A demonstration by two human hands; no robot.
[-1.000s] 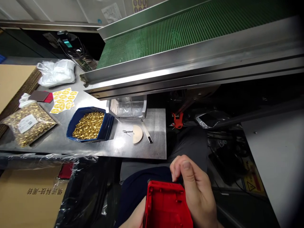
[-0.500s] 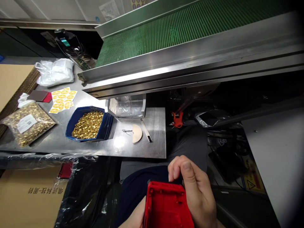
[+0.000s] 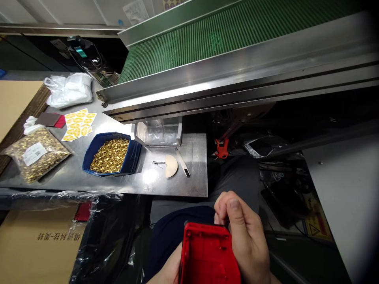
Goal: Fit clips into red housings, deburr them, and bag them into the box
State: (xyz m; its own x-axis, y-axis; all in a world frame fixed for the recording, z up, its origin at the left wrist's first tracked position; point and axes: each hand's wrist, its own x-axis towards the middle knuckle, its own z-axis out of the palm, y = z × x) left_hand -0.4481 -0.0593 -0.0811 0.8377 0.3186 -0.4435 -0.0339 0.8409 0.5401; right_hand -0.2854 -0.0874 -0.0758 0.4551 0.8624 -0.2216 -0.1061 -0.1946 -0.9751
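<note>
A red plastic housing [image 3: 209, 256], hollow side up with small posts inside, sits low in the view over my lap. My right hand [image 3: 244, 236] lies along its right side. Thumb and fingertips are pinched together at the housing's far right corner, and what they pinch is hidden. Only a strip of my left hand [image 3: 166, 273] shows at the housing's lower left edge, touching it, with its fingers out of sight.
A steel bench [image 3: 177, 185] carries a blue tray of small brass parts [image 3: 110, 154], a bag of the same parts [image 3: 34, 154], yellow sticker sheets [image 3: 77, 124], a white bag [image 3: 68, 90] and a round tan disc [image 3: 171, 165]. A green conveyor belt [image 3: 225, 31] runs above. A cardboard box [image 3: 38, 244] stands lower left.
My right hand's pinched fingertips have slid a little to the right along the housing's far edge. The housing and my left hand have barely moved.
</note>
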